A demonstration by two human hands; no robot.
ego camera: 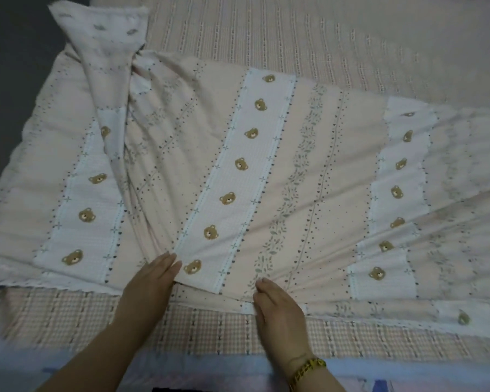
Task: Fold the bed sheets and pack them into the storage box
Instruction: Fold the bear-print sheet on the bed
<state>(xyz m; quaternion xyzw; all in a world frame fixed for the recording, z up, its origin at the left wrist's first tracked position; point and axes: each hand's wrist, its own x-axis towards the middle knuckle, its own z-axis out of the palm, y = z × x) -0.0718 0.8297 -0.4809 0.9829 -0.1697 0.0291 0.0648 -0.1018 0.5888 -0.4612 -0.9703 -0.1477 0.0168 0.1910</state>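
A pink bed sheet (266,165) with white stripes of bear faces lies spread over the bed. Its far left corner (102,32) is twisted and flipped up, showing the pale underside. My left hand (150,281) lies flat with straight fingers on the sheet's near edge. Close beside it to the right, my right hand (277,304) has its fingers curled onto the near hem, with a gold bracelet on the wrist. Whether it pinches the cloth is not plain. No storage box is in view.
Under the sheet lies a pink checked bed cover (210,329), running to the near edge and to the far side (323,32). Dark floor (9,66) shows at the left of the bed. A bluish edge (181,366) lies along the near side.
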